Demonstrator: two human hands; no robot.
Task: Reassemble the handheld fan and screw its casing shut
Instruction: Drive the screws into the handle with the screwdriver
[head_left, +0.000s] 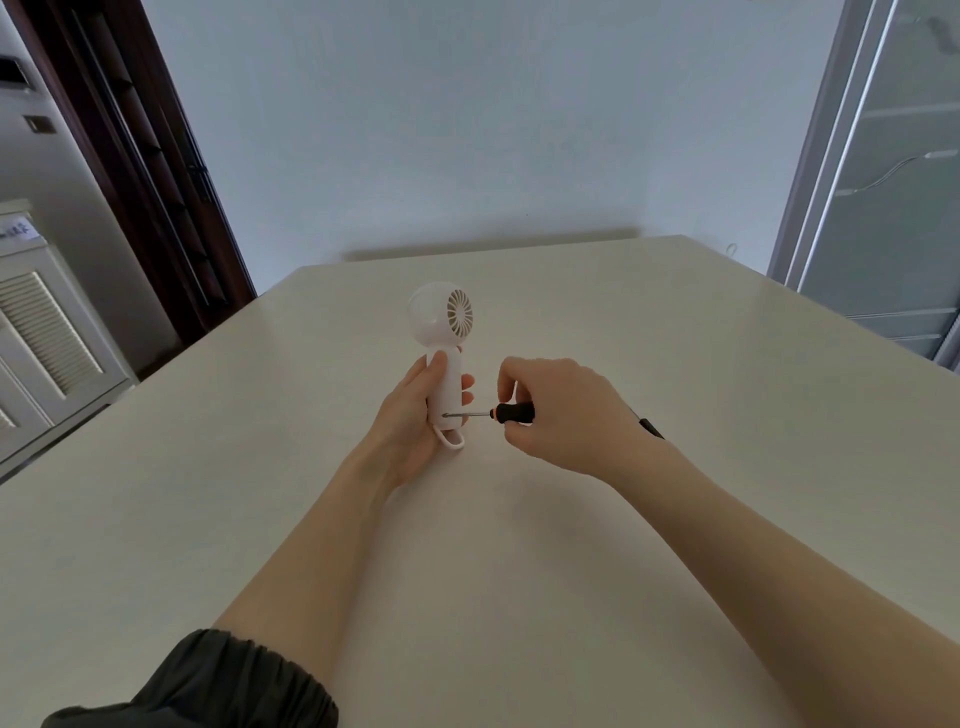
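At table centre, approx. 12 o'clock from the person, the handheld fan (442, 358) is held upright over the pale table (675, 415); head up, handle down, grille facing 3 o'clock.

Step in hand (judged): screwing the casing shut. Casing halves look closed, no gap visible, so reassembly appears done and fastening is in progress. How many screws are seated cannot be told.

Grip state:
1. The left hand (415, 410) wraps the handle from the 9 o'clock side. Thumb lies along the front face; fingertips show at the 3 o'clock edge. Fingers curled round the handle, firm hold.
2. The right hand (556, 410) pinches the black handle of the screwdriver (498, 413), fingers curled over it. Shaft runs horizontal, pointing to 9 o'clock.

Thing rel. to grip: screwdriver tip touches the lower handle of the fan, just above the wrist strap (451, 440), which hangs at 6 o'clock below the left palm. Fan head stands clear above the left hand, at 12 o'clock. The screw itself is too small to make out.

Next move calls for (judged): keep shaft square to the casing, apply axial pressure, turn clockwise with the right fingers; left hand braces against the push. Risk: tip slips off, marks the plastic.
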